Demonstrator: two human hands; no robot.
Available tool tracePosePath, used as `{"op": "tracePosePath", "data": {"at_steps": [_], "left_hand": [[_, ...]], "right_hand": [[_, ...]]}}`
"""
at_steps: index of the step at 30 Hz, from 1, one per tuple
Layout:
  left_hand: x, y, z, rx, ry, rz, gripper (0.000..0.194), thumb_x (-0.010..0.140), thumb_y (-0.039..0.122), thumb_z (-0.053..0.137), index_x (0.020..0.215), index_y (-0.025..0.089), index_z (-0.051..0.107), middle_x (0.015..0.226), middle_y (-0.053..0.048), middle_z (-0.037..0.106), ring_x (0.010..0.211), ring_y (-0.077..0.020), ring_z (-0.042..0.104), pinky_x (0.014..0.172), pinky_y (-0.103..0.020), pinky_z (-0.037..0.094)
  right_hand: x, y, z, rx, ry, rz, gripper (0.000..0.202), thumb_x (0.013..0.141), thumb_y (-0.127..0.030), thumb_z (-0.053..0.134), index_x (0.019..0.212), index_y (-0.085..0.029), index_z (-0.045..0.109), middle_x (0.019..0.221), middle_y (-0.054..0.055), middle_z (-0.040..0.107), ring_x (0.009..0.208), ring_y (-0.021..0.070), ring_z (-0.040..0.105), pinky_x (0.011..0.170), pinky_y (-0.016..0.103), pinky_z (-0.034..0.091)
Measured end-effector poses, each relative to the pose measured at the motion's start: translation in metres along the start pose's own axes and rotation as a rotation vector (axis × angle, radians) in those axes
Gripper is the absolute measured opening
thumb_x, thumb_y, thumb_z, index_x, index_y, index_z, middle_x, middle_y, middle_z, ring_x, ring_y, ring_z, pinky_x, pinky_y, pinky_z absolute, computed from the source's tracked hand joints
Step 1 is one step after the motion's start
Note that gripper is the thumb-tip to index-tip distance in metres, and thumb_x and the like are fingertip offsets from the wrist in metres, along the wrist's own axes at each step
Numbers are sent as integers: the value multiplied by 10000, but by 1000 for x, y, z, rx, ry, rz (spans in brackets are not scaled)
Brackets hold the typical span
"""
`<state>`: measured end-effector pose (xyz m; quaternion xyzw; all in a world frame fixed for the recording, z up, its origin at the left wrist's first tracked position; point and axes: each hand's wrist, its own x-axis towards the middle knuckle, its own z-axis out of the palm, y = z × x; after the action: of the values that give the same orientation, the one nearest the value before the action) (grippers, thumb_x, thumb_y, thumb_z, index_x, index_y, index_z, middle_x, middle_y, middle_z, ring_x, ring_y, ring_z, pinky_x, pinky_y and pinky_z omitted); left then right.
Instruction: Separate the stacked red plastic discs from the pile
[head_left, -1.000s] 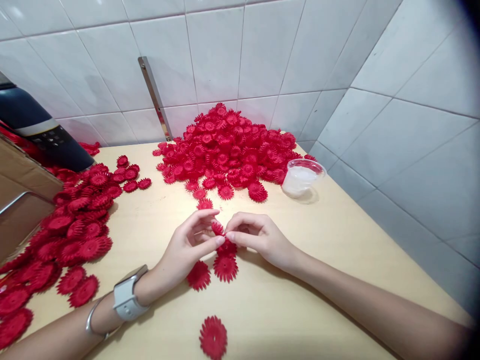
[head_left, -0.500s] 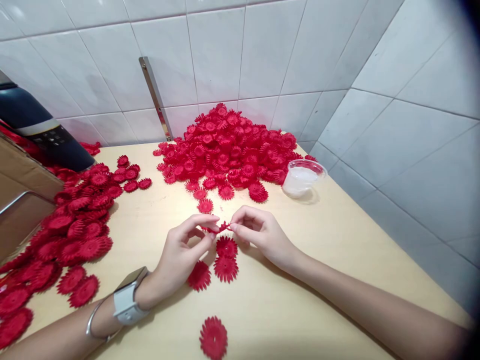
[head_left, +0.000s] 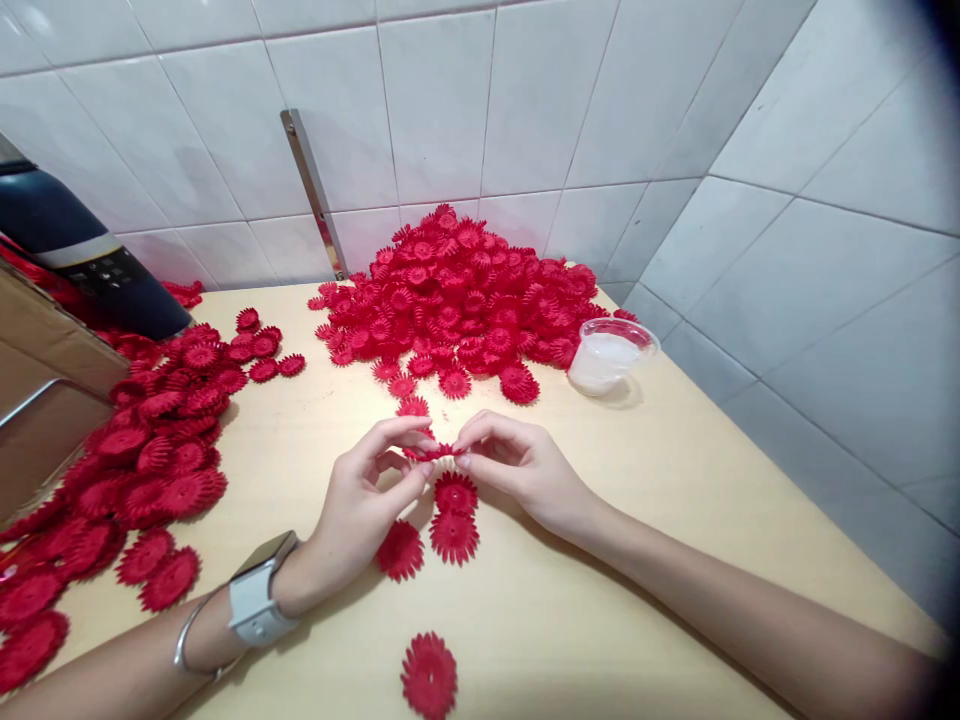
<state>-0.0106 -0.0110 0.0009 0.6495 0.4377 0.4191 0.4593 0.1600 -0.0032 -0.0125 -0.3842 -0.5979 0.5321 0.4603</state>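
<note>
Between my two hands is a red flower-shaped piece with a fringed edge [head_left: 445, 451], seen edge-on. My left hand [head_left: 375, 475] pinches its left side with thumb and fingers. On the other side, my right hand [head_left: 517, 462] grips the right edge between thumb and forefinger. Just below the fingers, two overlapping red fringed pieces [head_left: 454, 515] lie flat on the table. Another red piece [head_left: 400, 549] rests under my left hand, and a single one [head_left: 429, 675] lies nearer to me. Fingers partly cover the held piece.
A large heap of red pieces [head_left: 457, 290] stands against the tiled wall. Beside it is a clear plastic cup [head_left: 606, 360] with whitish contents. More red pieces [head_left: 161, 440] spread along the left, near a cardboard box [head_left: 52, 370] and a dark blue bottle [head_left: 90, 255].
My right fingers have closed in on the held piece's right edge, nearer to my left hand. The piece looks flatter between the hands; the pieces on the table stay put.
</note>
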Motion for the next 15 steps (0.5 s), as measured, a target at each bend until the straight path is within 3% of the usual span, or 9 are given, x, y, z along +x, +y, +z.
{"op": "tracePosePath", "data": {"at_steps": [6,10,15], "left_hand": [[-1,0,1,-7,61,52,290,755,134,559,1028,225,524,918,-16,563,840,-136,552,723,-243,467],[-3,0,1,32,-27,58,308,756,93,542,1031,232,535,922,-12,575,827,-125,553,708,-225,465],[-5,1,1,90,-85,93,315,761,81,530,1031,242,535,915,-4,590,788,-112,551,686,-217,459]], "right_hand": [[-1,1,0,-84,-38,6,66,704,-119,571,749,-167,559,763,11,549,704,144,519,645,277,411],[-2,-2,0,-130,-47,-92,179,677,-99,603,830,-186,570,865,24,539,788,155,527,695,283,418],[-4,-2,0,-184,-113,-106,131,710,-68,552,748,-180,608,789,30,564,754,160,529,689,301,422]]}}
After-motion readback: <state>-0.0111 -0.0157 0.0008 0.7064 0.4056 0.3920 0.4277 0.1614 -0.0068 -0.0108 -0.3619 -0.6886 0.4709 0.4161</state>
